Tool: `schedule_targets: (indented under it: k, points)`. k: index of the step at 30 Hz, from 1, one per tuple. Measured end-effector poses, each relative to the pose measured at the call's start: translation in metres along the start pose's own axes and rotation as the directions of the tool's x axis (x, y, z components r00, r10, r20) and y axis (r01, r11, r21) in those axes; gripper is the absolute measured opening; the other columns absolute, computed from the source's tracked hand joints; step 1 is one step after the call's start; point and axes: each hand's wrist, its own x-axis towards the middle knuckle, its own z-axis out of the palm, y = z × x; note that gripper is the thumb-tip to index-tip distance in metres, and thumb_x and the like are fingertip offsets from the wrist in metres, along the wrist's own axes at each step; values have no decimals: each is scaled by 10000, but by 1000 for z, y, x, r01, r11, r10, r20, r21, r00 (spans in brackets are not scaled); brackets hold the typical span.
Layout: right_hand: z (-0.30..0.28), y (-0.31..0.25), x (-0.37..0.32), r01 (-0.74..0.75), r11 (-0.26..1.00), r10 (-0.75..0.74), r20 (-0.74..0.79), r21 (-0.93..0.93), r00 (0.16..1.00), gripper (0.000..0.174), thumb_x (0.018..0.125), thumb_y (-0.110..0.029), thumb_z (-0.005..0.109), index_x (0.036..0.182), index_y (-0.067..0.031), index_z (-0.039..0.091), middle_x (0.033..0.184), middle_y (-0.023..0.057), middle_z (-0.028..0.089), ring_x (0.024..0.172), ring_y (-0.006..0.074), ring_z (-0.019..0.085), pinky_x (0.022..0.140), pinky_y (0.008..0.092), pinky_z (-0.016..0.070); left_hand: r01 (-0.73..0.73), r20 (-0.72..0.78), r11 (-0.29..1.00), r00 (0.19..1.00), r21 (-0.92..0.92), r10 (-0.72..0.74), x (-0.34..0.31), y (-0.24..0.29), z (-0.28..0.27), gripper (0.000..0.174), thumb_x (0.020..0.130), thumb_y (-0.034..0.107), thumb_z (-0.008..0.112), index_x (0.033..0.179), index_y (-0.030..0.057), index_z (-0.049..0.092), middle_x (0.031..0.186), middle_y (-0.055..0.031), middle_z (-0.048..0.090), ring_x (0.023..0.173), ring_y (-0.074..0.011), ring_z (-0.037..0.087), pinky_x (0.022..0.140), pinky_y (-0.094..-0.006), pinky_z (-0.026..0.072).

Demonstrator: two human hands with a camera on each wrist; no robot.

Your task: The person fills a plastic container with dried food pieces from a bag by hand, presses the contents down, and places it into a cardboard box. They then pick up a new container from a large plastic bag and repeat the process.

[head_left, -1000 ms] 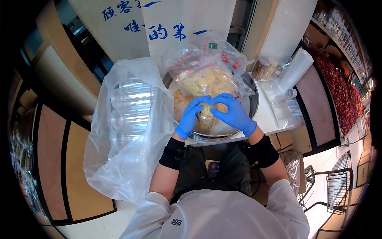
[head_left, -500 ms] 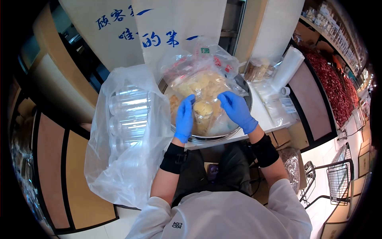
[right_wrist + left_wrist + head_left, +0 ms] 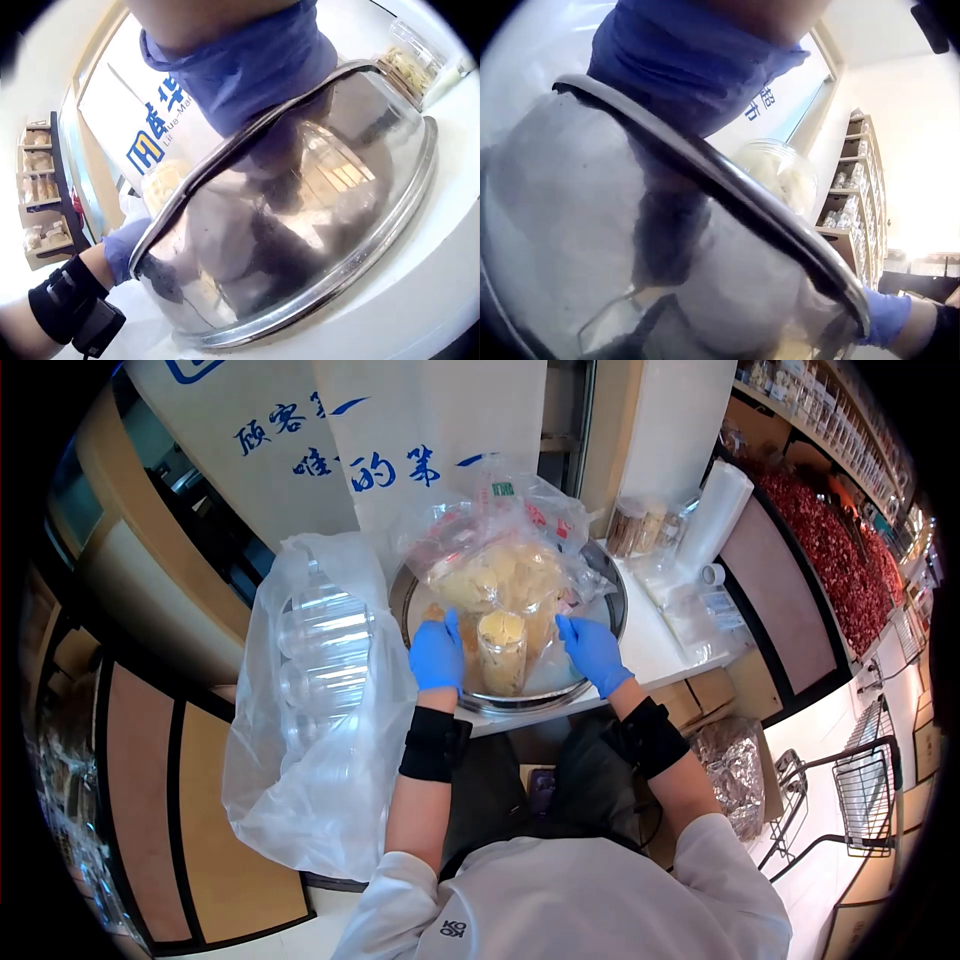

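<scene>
A clear jar (image 3: 502,657) filled with pale yellow slices stands upright inside a shiny metal basin (image 3: 622,612). My left hand (image 3: 437,656), in a blue glove, is over the basin's left side, apart from the jar, thumb pointing up. On the other side, my blue-gloved right hand (image 3: 596,654) is over the right part of the basin, its fingertips close to a clear plastic bag (image 3: 535,565) that holds more pale slices. Both wrist views show the gloves crossing the basin's rim (image 3: 727,176), with the fingers hidden behind its wall (image 3: 225,247).
On the left, a large clear bag (image 3: 290,800) holds several empty clear jars (image 3: 325,635). Filled jars (image 3: 640,525), a plastic roll (image 3: 718,510) and flat clear bags (image 3: 690,615) lie on the white counter to the right. A wire basket (image 3: 865,795) stands at the lower right.
My hands have parted from the top of the jar, one to each side, and lowered toward the basin's edges. The jar's open-looking top and slices now show fully.
</scene>
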Motion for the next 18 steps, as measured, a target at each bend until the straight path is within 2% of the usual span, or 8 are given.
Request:
schedule_targets:
  k: [1, 3, 5, 6, 8, 12, 16, 18]
  points:
    - [10, 9, 3, 60, 996, -53, -102, 67, 993, 195, 886, -185, 571, 967, -22, 641, 1086, 245, 626, 1061, 387, 585, 972, 436, 432, 3, 7, 1000, 1000, 10, -3, 1, -6, 7, 406, 772, -64, 577, 1168, 17, 536, 1251, -232, 488, 1084, -420, 545, 902, -445, 467]
    - [30, 29, 16, 117, 984, -89, -198, 136, 976, 195, 886, -199, 579, 950, -27, 646, 1039, 230, 645, 1019, 375, 606, 990, 428, 419, -278, -477, 950, 860, -142, 181, 7, -24, 35, 291, 806, -23, 563, 1091, 23, 600, 1152, -236, 590, 996, -400, 598, 856, -448, 490]
    - [43, 44, 35, 490, 738, -668, -608, -464, 429, 301, 922, -313, 562, 940, -22, 641, 836, 185, 670, 829, 352, 641, 921, 430, 456, -360, -521, 931, 807, -63, 276, 17, -38, 44, 247, 814, 5, 590, 1058, 32, 619, 1106, -248, 609, 975, -413, 607, 825, -467, 491]
    - [46, 49, 38, 484, 749, -654, -618, -451, 436, 301, 922, -313, 562, 940, -22, 641, 836, 185, 670, 829, 352, 641, 921, 430, 456, -442, -568, 897, 735, 12, 370, 23, -44, 45, 204, 822, 33, 616, 1025, 41, 638, 1060, -261, 628, 954, -425, 615, 794, -486, 491]
    - [41, 41, 31, 416, 875, -475, -271, -249, 837, 318, 922, -289, 550, 1081, -19, 605, 1001, 203, 663, 889, 349, 646, 944, 423, 457, -378, -461, 925, 830, -50, 314, 25, -44, 37, 211, 837, 66, 609, 1046, 68, 641, 1043, -249, 635, 950, -418, 622, 780, -492, 495]
    - [35, 26, 11, 285, 948, -317, -324, -144, 891, 369, 895, -248, 564, 1182, -18, 543, 1101, 210, 636, 938, 357, 639, 930, 436, 473, -74, -4, 988, 997, 136, 75, 25, -20, 16, 353, 831, 222, 657, 1176, 159, 614, 1180, -198, 610, 1047, -384, 610, 823, -477, 508]
    - [69, 50, 37, 414, 876, -467, -652, -247, 598, 336, 922, -269, 542, 1159, -30, 549, 1063, 181, 646, 843, 351, 643, 738, 447, 525, -228, -13, 889, 967, 398, 254, 27, -30, 28, 712, 648, 469, 785, 1258, 175, 562, 1224, -188, 587, 1042, -382, 620, 878, -461, 521]
    - [58, 37, 19, 372, 927, -346, -512, -56, 786, 245, 946, -274, 509, 1020, -50, 572, 917, 136, 654, 726, 305, 648, 655, 426, 524, -432, 126, 881, 901, 191, 414, 42, -45, 32, 537, 730, 314, 761, 1216, 143, 610, 1135, -187, 649, 1045, -369, 619, 888, -439, 509]
